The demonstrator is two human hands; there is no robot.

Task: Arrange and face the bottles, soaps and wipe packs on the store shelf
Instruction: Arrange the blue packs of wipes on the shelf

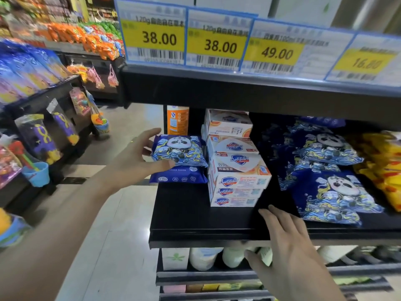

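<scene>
My left hand (138, 158) grips a blue panda wipe pack (179, 151) at the left end of the black shelf (195, 216), thumb on its front edge and fingers at its left side. That pack lies on a second blue wipe pack (178, 176). Right of them stand stacked Safeguard soap boxes (236, 172). An orange bottle (177, 120) stands upright behind the packs. My right hand (288, 242) hovers with straight fingers at the shelf's front edge, holding nothing. More panda wipe packs (329, 187) are piled to the right.
Yellow packs (386, 170) lie at the far right. Price tags (217, 40) hang on the shelf above. White bottles (204, 257) stand on the shelf below. A toy and snack display (43, 131) fills the aisle to the left.
</scene>
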